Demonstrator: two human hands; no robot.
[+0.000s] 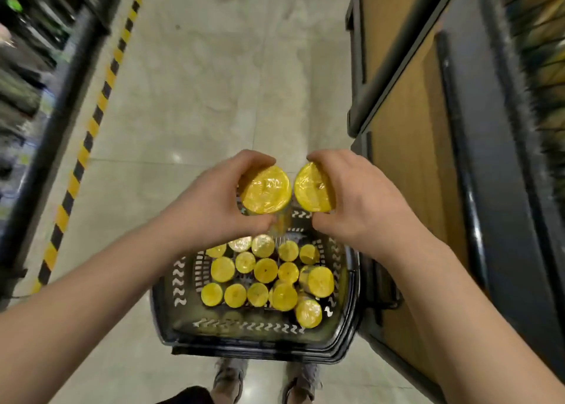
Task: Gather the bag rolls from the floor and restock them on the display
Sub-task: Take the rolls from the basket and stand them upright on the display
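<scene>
Pale tiled aisle floor. Left hand grasps yellow roll, right hand second roll, above black basket; wooden display right.

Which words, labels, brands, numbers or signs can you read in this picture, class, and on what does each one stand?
No text here can be read.
Yellow film-wrapped bag rolls: shiny wrap, no legible print.
Black plastic basket: white zigzag marks, not letters.
Green tags on the left shelf: too blurred to read.
Yellow-and-black floor stripe: pattern only, no words.
</scene>
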